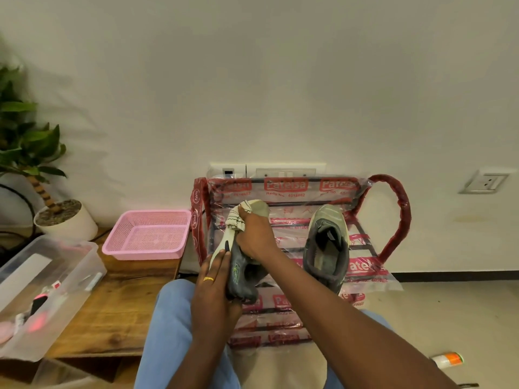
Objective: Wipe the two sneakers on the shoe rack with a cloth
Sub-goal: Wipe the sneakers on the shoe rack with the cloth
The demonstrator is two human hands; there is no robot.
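The left hand [214,284] holds the gray sneaker [241,273] by its heel, tipped up over the shoe rack [393,220]; the right hand [254,234] grips the cloth [237,219] and presses it on the toe; the other sneaker [325,248] sits on the rack, to the right.

A grey fabric sneaker w/ a pale sole [241,273] is being held tilted on its side over the rack's front-left, toe pointing away, sole facing left. A bunched off-white striped cloth [236,220] is being pressed onto its toe end. A 2nd grey sneaker [327,245] is being left upright on the rack's right side, opening up. The black metal shoe rack [398,209], wrapped in red-printed clear plastic, is being kept vs. the wall.
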